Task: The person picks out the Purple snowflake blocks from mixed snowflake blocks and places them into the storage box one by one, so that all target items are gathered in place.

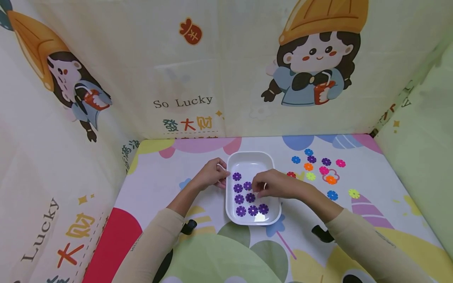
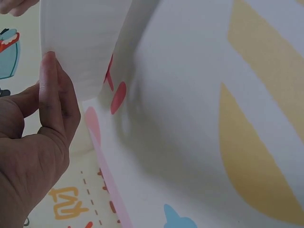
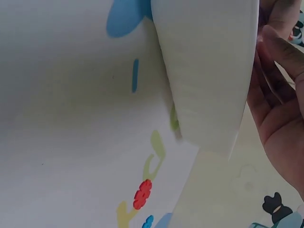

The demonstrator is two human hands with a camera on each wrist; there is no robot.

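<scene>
A white rectangular tray [image 1: 253, 157] stands on the patterned tabletop with several purple flower-shaped pieces [image 1: 239, 199] lying in rough rows inside it. At its left side, my left hand [image 1: 211, 174] grips the rim; the left wrist view has the fingers [image 2: 50, 95] against the outer wall. Over the right part of the tray, my right hand [image 1: 274, 184] has its fingers bent down close to the purple pieces. Whether a piece sits between those fingertips is hidden in the head view. The tray wall covers part of the right hand [image 3: 282, 109] in the right wrist view.
Right of the tray, loose flower pieces lie scattered: blue [image 1: 295, 159], orange [image 1: 331, 180], pink [image 1: 340, 163], yellow-green [image 1: 354, 193] and purple [image 1: 326, 161]. A red piece [image 1: 291, 174] is close to my right wrist. A printed cloth wall [image 1: 240, 78] rises behind the table.
</scene>
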